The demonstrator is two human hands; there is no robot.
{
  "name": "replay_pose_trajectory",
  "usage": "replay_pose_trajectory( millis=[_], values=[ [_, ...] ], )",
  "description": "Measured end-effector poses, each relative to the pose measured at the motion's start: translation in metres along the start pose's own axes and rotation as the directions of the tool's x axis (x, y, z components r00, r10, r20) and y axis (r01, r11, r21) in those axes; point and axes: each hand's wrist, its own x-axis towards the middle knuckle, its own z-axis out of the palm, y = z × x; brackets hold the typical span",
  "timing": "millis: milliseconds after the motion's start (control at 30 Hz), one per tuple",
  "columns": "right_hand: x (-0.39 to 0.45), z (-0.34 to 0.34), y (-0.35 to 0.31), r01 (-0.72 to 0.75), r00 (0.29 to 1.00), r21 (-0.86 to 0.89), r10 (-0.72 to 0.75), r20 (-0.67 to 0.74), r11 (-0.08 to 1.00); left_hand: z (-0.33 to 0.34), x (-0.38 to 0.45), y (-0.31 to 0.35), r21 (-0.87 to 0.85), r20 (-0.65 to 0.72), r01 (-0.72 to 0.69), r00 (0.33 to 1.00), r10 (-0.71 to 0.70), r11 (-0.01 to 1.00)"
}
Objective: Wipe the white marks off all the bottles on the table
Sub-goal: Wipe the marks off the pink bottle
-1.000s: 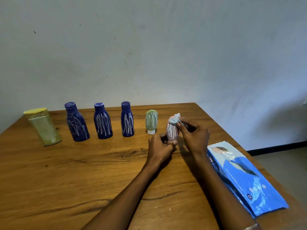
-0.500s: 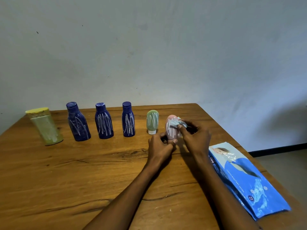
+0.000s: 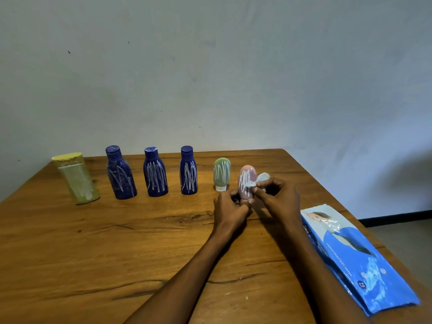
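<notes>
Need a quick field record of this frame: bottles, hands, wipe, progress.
bottles: six in a row on the table
being wiped: pink bottle, white marks remain
left hand: grips the pink bottle's base
right hand: pinches wipe against the bottle
marked, untouched: green bottle, three blue bottles, yellow-capped bottle
wipes pack: flat near the table's right edge

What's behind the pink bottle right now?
Bare table and the wall. The right hand presses a wipe against the pink bottle; left hand fingers hide its base.
</notes>
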Motion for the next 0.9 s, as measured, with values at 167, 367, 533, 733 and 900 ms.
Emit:
replay_pose_trajectory(
  millis=[167,367,533,733,900],
  values=[
    [0.001,0.000,-0.004,-0.027,0.998,-0.026,0.029,0.048,0.999,-0.005,-0.007,0.002,-0.018,-0.020,0.007,1.000,-0.008,1.000],
    [0.001,0.009,-0.025,0.154,0.987,-0.047,-0.156,-0.034,0.987,-0.017,-0.020,0.006,-0.058,0.002,0.045,0.999,-0.045,0.997],
    [-0.019,0.016,-0.032,0.203,0.979,-0.029,-0.204,-0.021,0.979,-0.032,-0.040,0.002,-0.132,0.007,0.056,0.998,-0.056,0.990],
    [-0.073,0.025,-0.045,0.166,0.985,0.086,-0.169,0.032,0.982,-0.062,-0.070,0.003,-0.201,-0.017,0.047,0.999,-0.051,0.978],
    [-0.110,0.029,-0.047,0.107,0.980,0.104,-0.122,0.157,0.989,-0.084,-0.091,0.003,-0.217,-0.035,0.056,0.997,-0.065,0.975]
  ],
)
